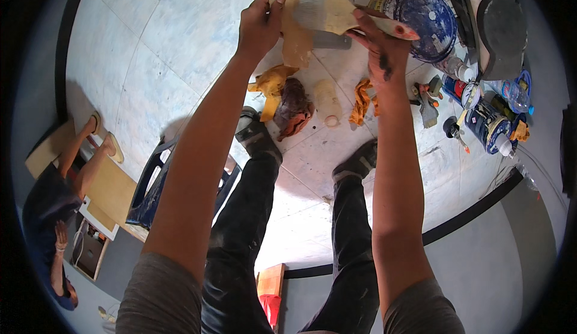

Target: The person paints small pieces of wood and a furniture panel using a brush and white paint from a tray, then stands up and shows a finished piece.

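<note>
My left hand [260, 26] pinches a strip of tan paper or masking tape [296, 52], thumb on top, and the strip hangs down below the fingers. In my right hand [385, 47] is a wide flat paintbrush [339, 14]; my fingers are around its pale handle, whose tip is red. The brush lies level between my hands, its greyish bristles [309, 9] pointing left across the tan strip. A dark smear marks the right hand near the wrist. Partly hidden behind the brush is a flat grey object [332, 40], too covered to name.
A paint-stained bucket [426, 23] stands behind my right hand. Orange cloth [272, 88], a dark rag [293, 106] and a plastic bottle [327, 103] lie by my feet. Paint cans [484, 124] and bottles stand right. A person [54, 198] sits left, near a blue plastic stool [151, 183].
</note>
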